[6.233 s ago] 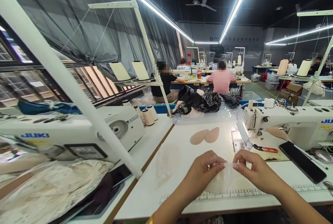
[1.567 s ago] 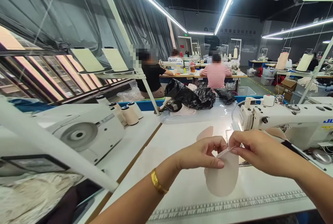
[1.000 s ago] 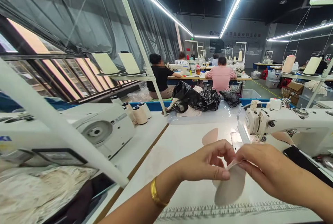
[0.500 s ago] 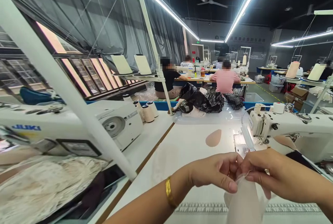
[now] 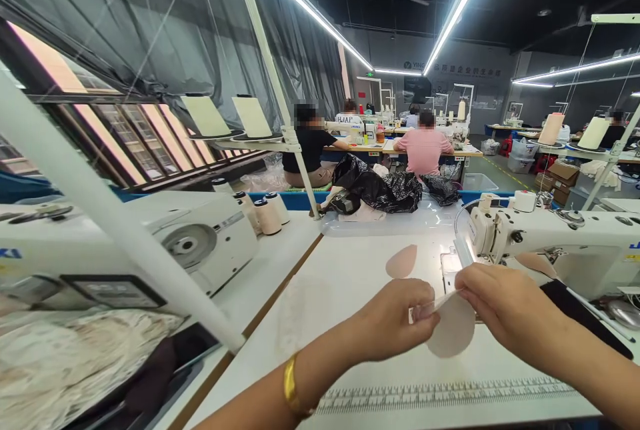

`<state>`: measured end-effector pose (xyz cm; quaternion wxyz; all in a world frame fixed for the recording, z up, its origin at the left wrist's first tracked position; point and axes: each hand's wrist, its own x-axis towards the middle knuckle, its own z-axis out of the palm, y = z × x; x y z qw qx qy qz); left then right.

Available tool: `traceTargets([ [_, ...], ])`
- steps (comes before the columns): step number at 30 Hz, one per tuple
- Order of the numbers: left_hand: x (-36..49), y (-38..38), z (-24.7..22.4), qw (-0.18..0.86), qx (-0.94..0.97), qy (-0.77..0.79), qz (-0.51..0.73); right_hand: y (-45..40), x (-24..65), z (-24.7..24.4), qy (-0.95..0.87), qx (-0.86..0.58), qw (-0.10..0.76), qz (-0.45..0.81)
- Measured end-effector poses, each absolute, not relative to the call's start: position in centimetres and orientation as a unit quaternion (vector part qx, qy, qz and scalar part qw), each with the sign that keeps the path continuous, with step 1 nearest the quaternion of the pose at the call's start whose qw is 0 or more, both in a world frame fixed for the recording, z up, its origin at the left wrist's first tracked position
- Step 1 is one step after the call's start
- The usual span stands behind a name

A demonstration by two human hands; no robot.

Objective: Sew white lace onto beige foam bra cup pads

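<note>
A pale piece of fabric (image 5: 453, 331) with a rounded lower edge hangs between my hands, over the white sewing table (image 5: 370, 363). My left hand (image 5: 400, 317), below a gold bracelet, pinches its left edge. Fingers of my right hand (image 5: 500, 293) are closed on the upper right corner. Just beyond the hands lies a beige teardrop-shaped piece (image 5: 401, 261), flat on the table. The white sewing machine (image 5: 530, 227) stands at the right, its lit needle area right behind my right hand. What the fingertips touch is partly hidden.
A ruler strip (image 5: 445, 395) runs along the table's front. Black plastic bags (image 5: 385, 187) lie at the far edge. At the left are another sewing machine (image 5: 185, 237), thread cones (image 5: 267, 213), a slanting white pole (image 5: 125, 217) and crumpled cloth (image 5: 85, 363). Co-workers sit farther back.
My hands have moved apart from being close together, drawing the fabric's top edge out between them. The fabric has risen off the front of the table. The view has shifted slightly right.
</note>
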<state>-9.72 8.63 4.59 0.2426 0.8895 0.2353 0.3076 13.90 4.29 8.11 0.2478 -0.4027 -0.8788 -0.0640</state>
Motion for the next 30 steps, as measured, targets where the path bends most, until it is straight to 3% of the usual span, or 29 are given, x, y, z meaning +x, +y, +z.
traceTargets([
  [4,-10.1,11.2,3.4,-0.096,0.893,0.21,0.385,4.8,12.9,5.2,-0.842,-0.334,0.362,-0.221],
  [6,-10.5,11.9,2.7,-0.189,0.891,0.208,0.356,5.5,13.1,2.6,-0.842,-0.315,0.383,-0.213],
  [8,-10.9,11.7,2.0,-0.179,0.918,0.224,0.274,6.5,14.0,-0.4,-0.863,-0.339,0.356,-0.119],
  [11,-10.6,10.7,0.7,-0.071,0.955,0.246,0.148,7.8,15.9,-3.8,-0.877,-0.395,0.254,0.1],
  [16,-8.2,12.1,-1.0,0.003,0.962,0.264,0.061,8.8,17.7,-4.8,-0.845,-0.426,0.209,0.247],
  [21,-7.1,16.3,-1.8,-0.044,0.923,0.365,0.115,9.6,18.4,-5.8,-0.889,-0.356,0.222,0.185],
  [26,-6.2,15.1,-2.2,-0.053,0.978,0.134,0.149,10.4,18.7,-6.4,-0.909,-0.313,0.261,0.087],
  [30,-5.2,13.4,-2.6,-0.024,0.964,0.24,0.11,10.5,19.3,-6.3,-0.897,-0.348,0.267,0.05],
])
